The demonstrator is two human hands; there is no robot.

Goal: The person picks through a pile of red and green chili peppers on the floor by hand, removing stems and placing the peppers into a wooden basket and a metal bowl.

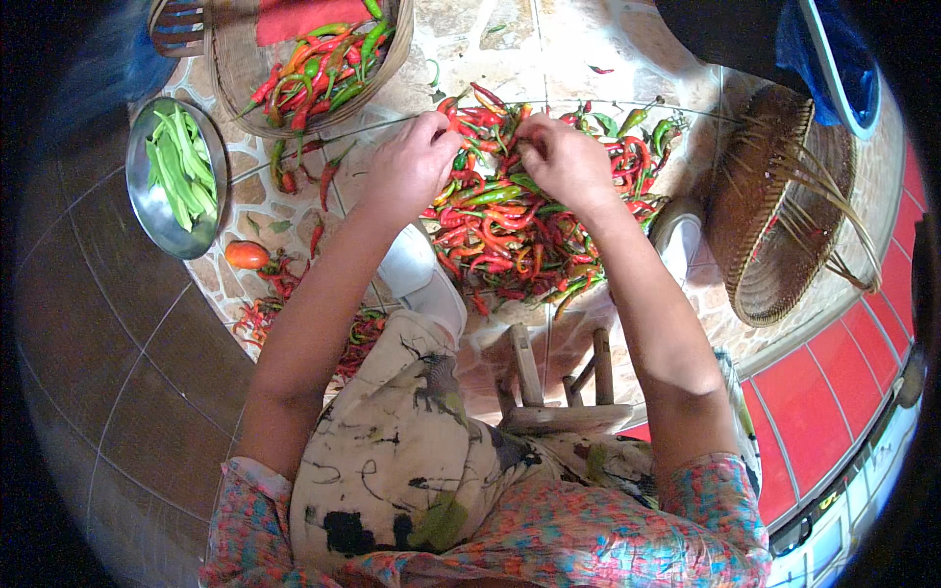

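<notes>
A wide heap of red and green chilli peppers lies on the tiled floor before me, between my shoes. My left hand reaches the upper left of the heap, its fingers curled down at some red peppers. Over the upper middle, my right hand is bent inward with thumb and fingers close together among peppers. The fingertips of both are partly hidden, so whether either pinches a pepper is unclear. A wicker basket holding red and green chillies stands beyond my left hand.
At far left a metal bowl holds flat green beans. A tomato and smaller thin red chillies lie nearby. On the right a handled wicker basket leans tilted, below a blue-lined bin. A wooden stool is under me.
</notes>
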